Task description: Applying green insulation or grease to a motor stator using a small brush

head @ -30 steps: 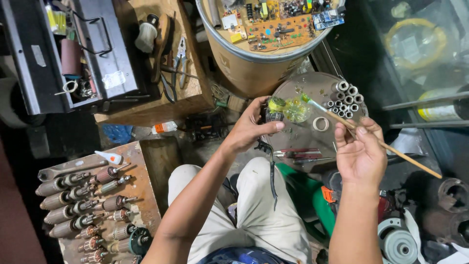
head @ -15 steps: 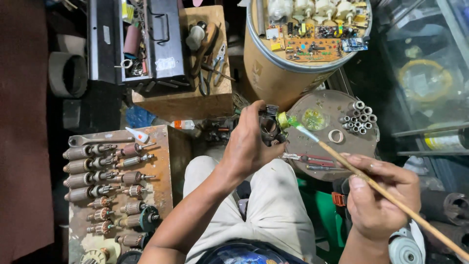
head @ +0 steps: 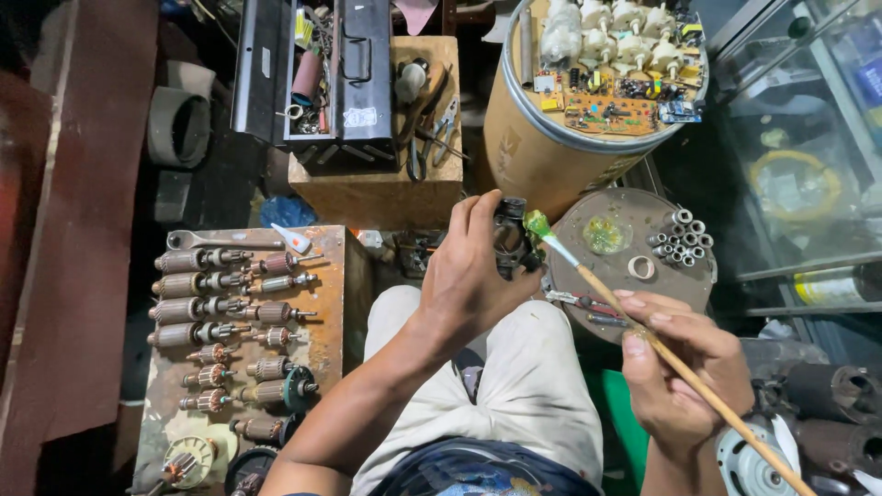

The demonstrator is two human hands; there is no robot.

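While the left hand [head: 473,276] grips a dark round motor part [head: 511,241], the right hand [head: 684,367] holds a green-tipped brush [head: 643,335].

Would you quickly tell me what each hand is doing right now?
Left hand: closed around a dark motor part.
Right hand: closed on a thin wooden brush, green tip at the part.

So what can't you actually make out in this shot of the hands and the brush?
- Head view: most of the dark motor part is covered by the left hand, so its grip there is unclear.
- The brush handle's far end runs off the bottom edge.
- What the green stuff on the bristles is: too small.
- The circuit boards on the drum: parts too small to tell.
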